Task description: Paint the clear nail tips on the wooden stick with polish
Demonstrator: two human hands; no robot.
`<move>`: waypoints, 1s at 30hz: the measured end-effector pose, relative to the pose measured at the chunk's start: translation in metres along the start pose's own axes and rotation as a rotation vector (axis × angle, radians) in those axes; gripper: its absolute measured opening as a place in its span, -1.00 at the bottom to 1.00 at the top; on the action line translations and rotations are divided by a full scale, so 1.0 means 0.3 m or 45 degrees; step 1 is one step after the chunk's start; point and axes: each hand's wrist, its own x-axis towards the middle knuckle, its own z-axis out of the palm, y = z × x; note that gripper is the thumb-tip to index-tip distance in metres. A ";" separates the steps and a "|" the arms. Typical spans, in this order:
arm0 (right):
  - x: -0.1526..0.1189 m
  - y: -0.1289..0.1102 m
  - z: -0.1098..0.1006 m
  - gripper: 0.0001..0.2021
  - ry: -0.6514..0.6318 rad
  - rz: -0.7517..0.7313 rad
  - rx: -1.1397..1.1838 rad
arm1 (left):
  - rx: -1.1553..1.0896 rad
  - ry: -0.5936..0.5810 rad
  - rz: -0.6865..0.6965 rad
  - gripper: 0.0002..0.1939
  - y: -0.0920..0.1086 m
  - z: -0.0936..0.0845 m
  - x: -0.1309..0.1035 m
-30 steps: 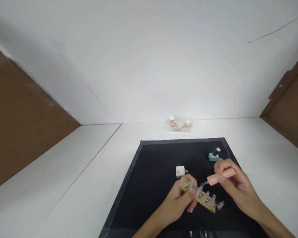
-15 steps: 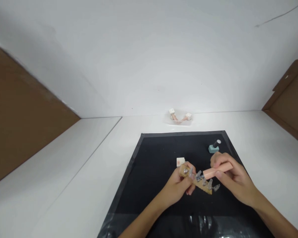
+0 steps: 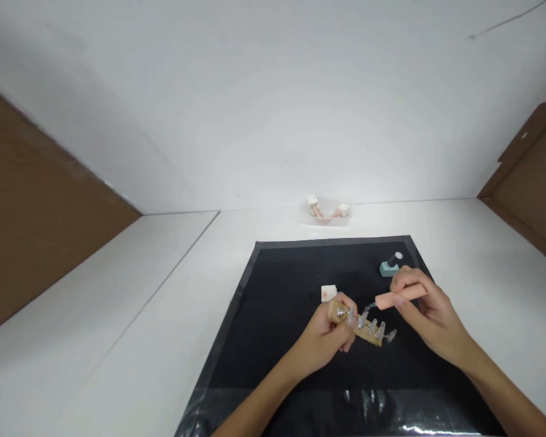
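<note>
My left hand grips one end of a wooden nail-tip stand, which slants down to the right. Several greyish clear nail tips are fixed along it on small metal mounts. Between the fingers of my right hand is a nail polish brush with a peach-pink cap handle. Its thin dark end points left and down at one of the nail tips; whether it touches is too small to tell. Just beyond my left fingers a small white bottle sits on the mat.
A black mat covers the white table. Near its far right corner stands a teal block with a dark, pale-topped piece leaning on it. Behind the mat, a clear tray holds two white-and-peach bottles. Brown panels flank the sides.
The brush in my right hand has lifted slightly up and away from the stand, so its dark end shows more. The whole view has shifted a little.
</note>
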 end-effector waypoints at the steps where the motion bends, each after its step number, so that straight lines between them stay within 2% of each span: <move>1: 0.001 0.000 -0.001 -0.94 0.010 0.000 0.022 | 0.026 -0.001 0.008 -0.55 -0.004 -0.001 -0.002; 6: 0.002 0.003 -0.008 -0.92 -0.150 -0.066 0.001 | 0.203 -0.011 0.029 -0.63 -0.015 -0.008 -0.013; 10: 0.007 0.003 -0.012 -0.91 -0.095 -0.049 -0.042 | 0.361 0.003 0.079 -0.82 -0.008 -0.012 -0.020; 15: 0.012 -0.003 -0.017 -0.90 -0.230 -0.088 -0.037 | 0.530 0.011 0.126 -0.98 0.007 -0.010 -0.018; 19: 0.011 -0.002 -0.019 -0.90 -0.170 -0.078 -0.031 | 0.603 0.001 0.138 -0.96 0.010 -0.009 -0.019; 23: 0.007 0.005 -0.019 -0.89 -0.263 -0.101 -0.039 | 0.605 -0.036 0.130 -0.93 0.010 -0.010 -0.022; 27: 0.004 0.005 -0.019 -0.89 -0.181 -0.075 -0.048 | 0.619 -0.026 0.137 -0.93 0.009 -0.011 -0.021; 30: 0.007 -0.001 -0.018 -0.89 -0.231 -0.107 0.005 | 0.585 -0.039 0.131 -0.92 0.006 -0.011 -0.021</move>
